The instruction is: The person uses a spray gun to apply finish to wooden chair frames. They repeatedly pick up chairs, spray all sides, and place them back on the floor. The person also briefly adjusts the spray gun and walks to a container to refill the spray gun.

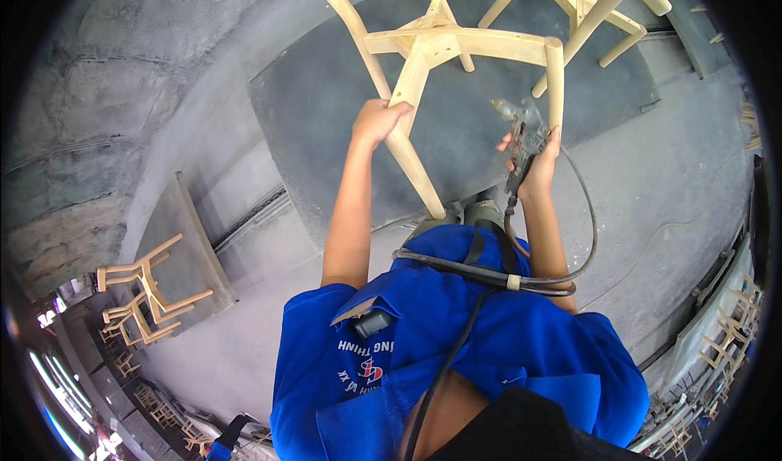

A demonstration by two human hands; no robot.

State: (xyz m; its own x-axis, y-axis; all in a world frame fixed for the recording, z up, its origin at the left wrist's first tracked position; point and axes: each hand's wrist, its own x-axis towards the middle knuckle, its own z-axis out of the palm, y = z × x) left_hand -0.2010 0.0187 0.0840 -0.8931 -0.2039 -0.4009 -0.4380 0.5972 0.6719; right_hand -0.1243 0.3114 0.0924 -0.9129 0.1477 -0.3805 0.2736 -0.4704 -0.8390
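A pale bare-wood chair frame [491,47] stands tilted before me on a dark board [314,107]. My left hand [377,124] is closed around one of its wooden members, beside a joint. In my right hand [538,174] is a spray gun [531,135], its nozzle pointing away from me and up to the left. The fingers wrap its handle, and the hand is right by the lower end of the frame's right leg; whether it also grips that leg I cannot tell. From the gun a hose [595,225] loops back to my waist.
Another chair frame [578,5] stands at the far right of the board. More chair frames [147,286] are at the left, and several [733,331] line the right edge. A grey dusty wall [106,94] rises at the left. A thin line [652,237] trails over the floor.
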